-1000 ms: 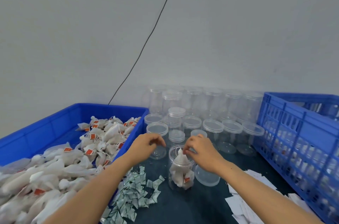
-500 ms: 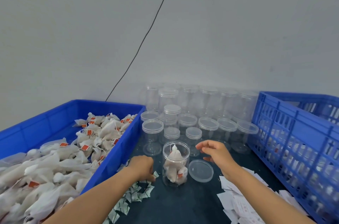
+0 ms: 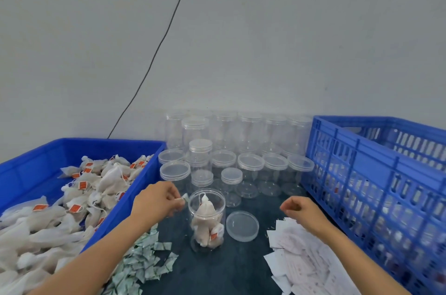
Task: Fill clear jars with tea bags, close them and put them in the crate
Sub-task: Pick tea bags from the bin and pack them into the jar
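While the left hand [image 3: 158,200] pinches a small packet [image 3: 184,197] beside the open jar [image 3: 206,220], the right hand [image 3: 304,213], right of it, hangs loosely curled, grip empty.

Open clear plastic jar [image 3: 206,220] top unobstructed from above. Left blocked by blue solid-walled bin [image 3: 125,200], right by blue slatted crate [image 3: 362,174], back by cluster of lidded clear jars [image 3: 248,164]. Round clear lid [image 3: 242,226] just right of jar. Dark tabletop [image 3: 217,273] free between small foil sachets [image 3: 142,263] and white paper slips [image 3: 304,256].

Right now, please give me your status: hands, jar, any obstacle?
Left hand pinches small packet beside open jar. Right hand loosely curled, empty. Lid off, lying beside jar. No obstacle seen.
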